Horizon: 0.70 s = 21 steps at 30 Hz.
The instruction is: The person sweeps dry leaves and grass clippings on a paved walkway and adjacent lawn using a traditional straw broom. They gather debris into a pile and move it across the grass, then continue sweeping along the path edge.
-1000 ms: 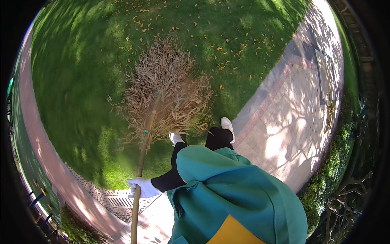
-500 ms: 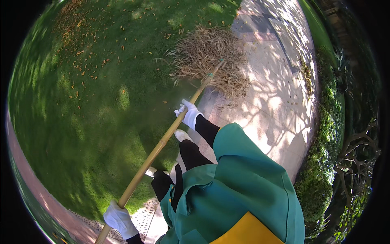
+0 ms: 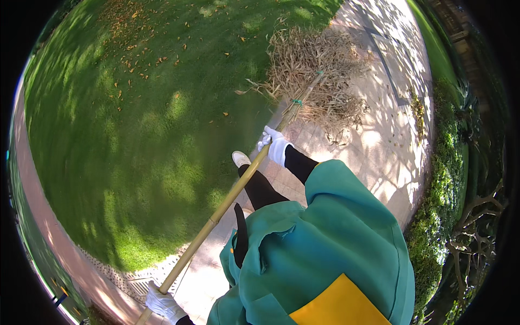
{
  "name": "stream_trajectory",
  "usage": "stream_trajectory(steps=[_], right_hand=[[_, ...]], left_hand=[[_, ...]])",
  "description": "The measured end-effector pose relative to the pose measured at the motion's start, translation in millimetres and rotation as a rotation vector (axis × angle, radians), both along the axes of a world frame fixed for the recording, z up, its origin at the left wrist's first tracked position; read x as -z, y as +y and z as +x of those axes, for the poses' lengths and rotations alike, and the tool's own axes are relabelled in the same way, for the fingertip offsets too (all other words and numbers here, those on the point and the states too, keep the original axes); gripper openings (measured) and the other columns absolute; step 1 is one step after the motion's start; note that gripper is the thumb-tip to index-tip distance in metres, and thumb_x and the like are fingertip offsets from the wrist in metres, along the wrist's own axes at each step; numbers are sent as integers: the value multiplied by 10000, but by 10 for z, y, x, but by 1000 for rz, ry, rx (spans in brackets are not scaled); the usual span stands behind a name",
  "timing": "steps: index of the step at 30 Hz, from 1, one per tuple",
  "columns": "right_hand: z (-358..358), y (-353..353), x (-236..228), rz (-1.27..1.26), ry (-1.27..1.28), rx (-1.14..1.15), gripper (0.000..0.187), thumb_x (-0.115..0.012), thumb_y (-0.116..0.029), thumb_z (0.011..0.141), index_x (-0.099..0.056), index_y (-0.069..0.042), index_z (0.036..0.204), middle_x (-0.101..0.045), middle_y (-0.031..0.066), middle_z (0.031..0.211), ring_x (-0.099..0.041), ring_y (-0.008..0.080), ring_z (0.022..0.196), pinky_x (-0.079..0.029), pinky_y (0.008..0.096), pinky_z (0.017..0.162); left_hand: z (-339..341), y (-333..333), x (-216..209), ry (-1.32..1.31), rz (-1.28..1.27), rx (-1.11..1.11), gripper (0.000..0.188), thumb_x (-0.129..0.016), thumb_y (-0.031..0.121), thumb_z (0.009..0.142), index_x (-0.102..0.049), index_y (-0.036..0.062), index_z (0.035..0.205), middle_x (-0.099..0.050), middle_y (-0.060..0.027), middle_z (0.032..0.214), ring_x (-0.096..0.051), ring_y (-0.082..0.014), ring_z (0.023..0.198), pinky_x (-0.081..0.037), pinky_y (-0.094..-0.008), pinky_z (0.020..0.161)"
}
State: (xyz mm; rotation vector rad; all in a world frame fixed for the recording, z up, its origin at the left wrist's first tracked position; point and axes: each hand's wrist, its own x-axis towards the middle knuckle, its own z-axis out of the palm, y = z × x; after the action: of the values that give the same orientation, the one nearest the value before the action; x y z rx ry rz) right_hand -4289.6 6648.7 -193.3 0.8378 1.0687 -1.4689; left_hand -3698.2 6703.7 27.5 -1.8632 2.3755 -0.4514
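Observation:
Both my hands, in white gloves, grip one long bamboo-handled broom [image 3: 214,219]. My left hand [image 3: 163,304] is closed round the lower end of the pole at the bottom left. Farther up, my right hand [image 3: 275,145] is wrapped round the pole just below its bristles. The broom's head [image 3: 319,70] is a wide bundle of dry brown twigs and leaves, bound to the pole with green ties [image 3: 297,101]. It spreads over the border between lawn and paving, and hides the ground beneath it.
Green lawn [image 3: 130,162] with scattered yellow leaves [image 3: 130,43] lies on the left. Pale paving [image 3: 368,162], dappled with shade, runs up the right. A hedge [image 3: 433,216] and bare branches [image 3: 476,233] border it. A drain grate [image 3: 140,285] lies at the lower left. One shoe [image 3: 240,158] shows near the pole.
The broom head has shifted right, more over the paving, and my right hand has moved right and slightly up with it. My left hand is slightly lower and farther right. One shoe has gone out of sight.

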Motion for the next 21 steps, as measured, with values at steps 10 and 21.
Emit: stream_trajectory(steps=[10,21], right_hand=[[3911,1387,-773,-267,-673,-657,234,-549,-224,924,-419,-98,776,-427,15,618,-467,163,573,-532,447,791],[2299,1709,25,-337,-526,-426,258,-528,-257,932,-450,-110,734,-467,45,683,-515,222,660,-510,474,772]], left_hand=[[1322,2723,-648,-244,123,-680,197,-615,34,723,-611,109,905,-565,-101,591,-571,-294,553,-428,-415,536],[289,2225,-1089,-321,144,-560,94,-624,50,718,-583,97,789,-553,-101,550,-555,-304,506,-421,-400,506]])
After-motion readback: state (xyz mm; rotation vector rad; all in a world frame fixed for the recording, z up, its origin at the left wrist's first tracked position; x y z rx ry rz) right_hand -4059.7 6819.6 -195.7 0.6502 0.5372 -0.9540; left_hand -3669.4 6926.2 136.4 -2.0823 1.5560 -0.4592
